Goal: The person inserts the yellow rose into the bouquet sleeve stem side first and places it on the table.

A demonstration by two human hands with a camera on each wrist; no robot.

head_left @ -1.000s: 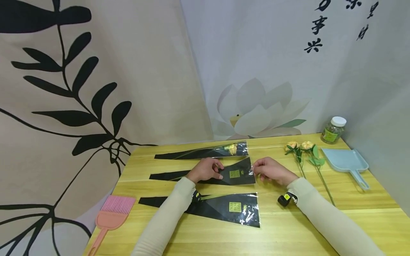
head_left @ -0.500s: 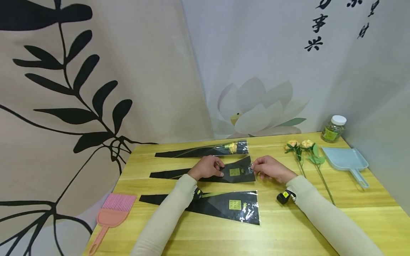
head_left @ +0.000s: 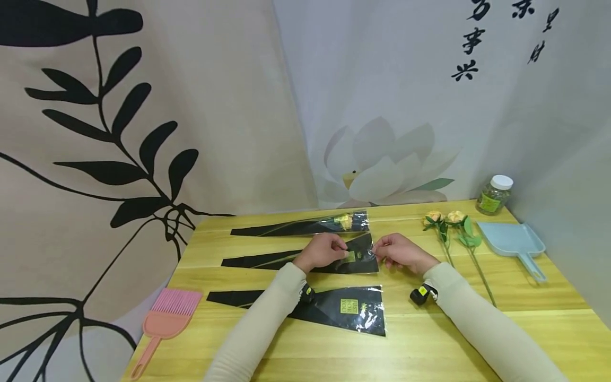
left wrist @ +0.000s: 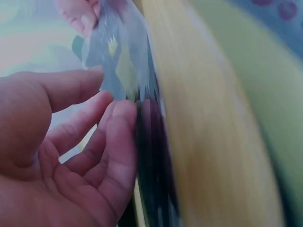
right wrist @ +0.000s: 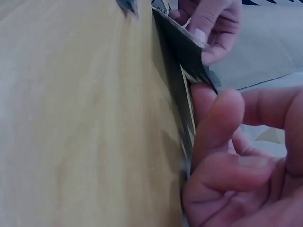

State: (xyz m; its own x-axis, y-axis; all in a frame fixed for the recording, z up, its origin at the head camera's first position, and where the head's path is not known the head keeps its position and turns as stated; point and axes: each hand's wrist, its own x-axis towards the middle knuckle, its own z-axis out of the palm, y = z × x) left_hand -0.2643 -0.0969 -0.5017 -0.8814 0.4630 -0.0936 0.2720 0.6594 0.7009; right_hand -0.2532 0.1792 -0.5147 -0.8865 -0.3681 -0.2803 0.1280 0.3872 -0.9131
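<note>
In the head view, my right hand (head_left: 402, 251) pinches the wide right end of the middle black flower sleeve (head_left: 324, 269). My left hand (head_left: 322, 251) is over that sleeve near its gold label; in the left wrist view, the left thumb (left wrist: 75, 85) stands slightly apart from its bent fingers, beside the clear film (left wrist: 118, 61). From the right wrist, the sleeve's edge (right wrist: 182, 45) appears lifted off the table. A similar sleeve with a yellow rose (head_left: 345, 222) inside lies behind. Another flat sleeve (head_left: 334, 307) lies in front, partly under my left forearm.
Two loose yellow roses (head_left: 444, 218) with long stems lie right of my right hand. Further right are a blue dustpan (head_left: 513, 239) and a white-lidded jar (head_left: 494, 195). A pink brush (head_left: 167, 321) lies at the table's left edge. Printed curtains (head_left: 238, 106) hang behind the table.
My left hand has slid to the right along the middle sleeve and now partly covers its gold label. The right hand stays at the sleeve's wide end.
</note>
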